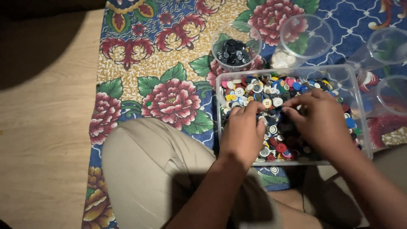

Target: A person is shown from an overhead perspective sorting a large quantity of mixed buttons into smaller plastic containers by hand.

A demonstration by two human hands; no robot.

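A clear rectangular plastic tray (354, 85) lies on a flowered cloth, full of mixed buttons (271, 95) in white, blue, red, black and yellow. Both my hands are inside it. My left hand (242, 131) rests over the left part of the pile, fingers curled down among the buttons. My right hand (322, 121) is over the middle, fingertips pinched low in the pile near the left hand. Whether either hand holds a button is hidden by the fingers.
Behind the tray stand a clear cup holding black buttons (233, 51), a clear cup with white buttons (283, 59) and two more clear cups (388, 44) at the right. My bent knee in beige trousers (148, 165) lies left of the tray. Wooden floor (42, 127) borders the cloth.
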